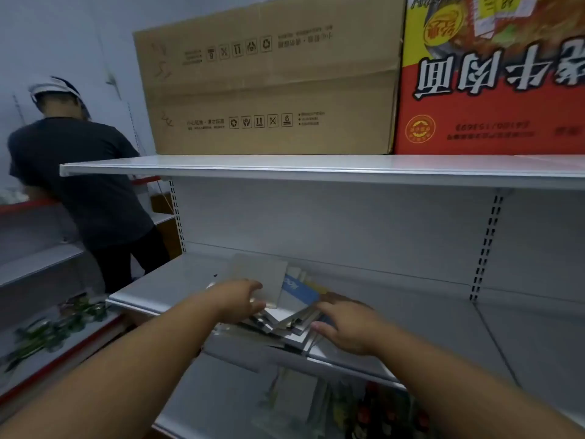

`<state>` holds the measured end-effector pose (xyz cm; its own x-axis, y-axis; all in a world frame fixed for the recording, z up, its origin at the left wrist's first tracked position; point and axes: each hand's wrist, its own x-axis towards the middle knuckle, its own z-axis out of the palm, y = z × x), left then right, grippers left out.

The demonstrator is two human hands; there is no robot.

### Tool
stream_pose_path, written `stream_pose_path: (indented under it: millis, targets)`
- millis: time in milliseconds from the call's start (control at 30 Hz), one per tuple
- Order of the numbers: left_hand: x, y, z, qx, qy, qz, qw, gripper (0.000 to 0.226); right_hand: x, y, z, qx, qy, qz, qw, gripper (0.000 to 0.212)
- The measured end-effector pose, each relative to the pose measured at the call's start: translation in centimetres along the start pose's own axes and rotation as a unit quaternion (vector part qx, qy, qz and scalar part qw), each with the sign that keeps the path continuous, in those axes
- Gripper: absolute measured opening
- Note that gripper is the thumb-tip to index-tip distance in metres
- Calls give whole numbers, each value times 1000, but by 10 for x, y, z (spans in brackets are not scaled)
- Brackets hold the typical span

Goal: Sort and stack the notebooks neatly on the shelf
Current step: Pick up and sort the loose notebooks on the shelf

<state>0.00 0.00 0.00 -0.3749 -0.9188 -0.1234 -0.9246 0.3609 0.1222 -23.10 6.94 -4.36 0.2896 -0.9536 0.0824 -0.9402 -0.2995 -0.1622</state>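
A loose, untidy pile of notebooks [294, 321] lies on the white metal shelf [411, 318] near its front edge. On top, a grey notebook [262, 277] is tilted up, and my left hand [240, 299] grips its near edge. A notebook with a blue band [296, 288] lies just under it. My right hand [345, 327] rests flat on the right side of the pile with fingers spread, pressing on the covers.
A brown cardboard box [269, 87] and a red printed box [493, 77] stand on the upper shelf [285, 167]. A person in a dark shirt [85, 185] stands at the left by another rack. Lower shelves hold packaged goods [373, 410].
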Motion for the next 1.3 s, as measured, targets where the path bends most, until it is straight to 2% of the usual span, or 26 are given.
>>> stream_pose_path:
  millis: [100, 167, 300, 400, 500, 600, 700, 800, 867, 933, 1033, 1133, 1200, 1233, 1267, 1300]
  targets:
    - [7, -15, 1, 28, 96, -27, 995, 49, 9, 1, 4, 19, 22, 28, 999, 50]
    - [13, -32, 3, 45, 134, -79, 987, 44, 19, -1, 7, 31, 39, 55, 997, 46]
    - [17, -49, 14, -24, 121, -142, 982, 37, 45, -10, 12, 102, 97, 119, 983, 42]
    - [21, -47, 15, -75, 146, -154, 974, 33, 66, -15, 19, 155, 63, 193, 967, 49]
    - [24, -47, 12, -152, 152, -180, 960, 48, 82, -18, 19, 176, 6, 270, 947, 65]
    - [22, -45, 6, -258, 118, -178, 942, 69, 89, -16, 8, 137, -17, 296, 945, 71]
    - [17, -34, 1, -372, 85, -156, 911, 58, 85, -9, -3, 158, -38, 287, 944, 56]
    - [18, -12, -3, -442, 95, -147, 880, 50, 70, 12, -1, 226, -41, 303, 925, 39]
    - [19, 16, -5, -532, 98, -133, 830, 49, 51, 38, 3, 268, -14, 326, 906, 36]
    - [21, 52, -2, -601, 93, -105, 787, 46, 19, 71, 4, 293, 50, 353, 887, 33]
    - [35, 112, 18, -651, 86, -61, 752, 45, -46, 125, 4, 335, 177, 413, 828, 19]
    - [52, 165, 52, -681, 50, -51, 729, 45, -117, 172, -1, 336, 242, 474, 776, 12]
    - [60, 189, 78, -684, 8, -63, 727, 44, -159, 192, -4, 318, 237, 510, 764, 13]
    - [64, 198, 90, -674, -8, -73, 735, 43, -177, 199, -4, 288, 215, 521, 774, 14]
    - [66, 205, 100, -654, -18, -86, 752, 43, -190, 204, -2, 251, 188, 526, 790, 16]
    - [69, 210, 108, -615, -15, -99, 782, 43, -200, 208, 1, 215, 163, 527, 806, 21]
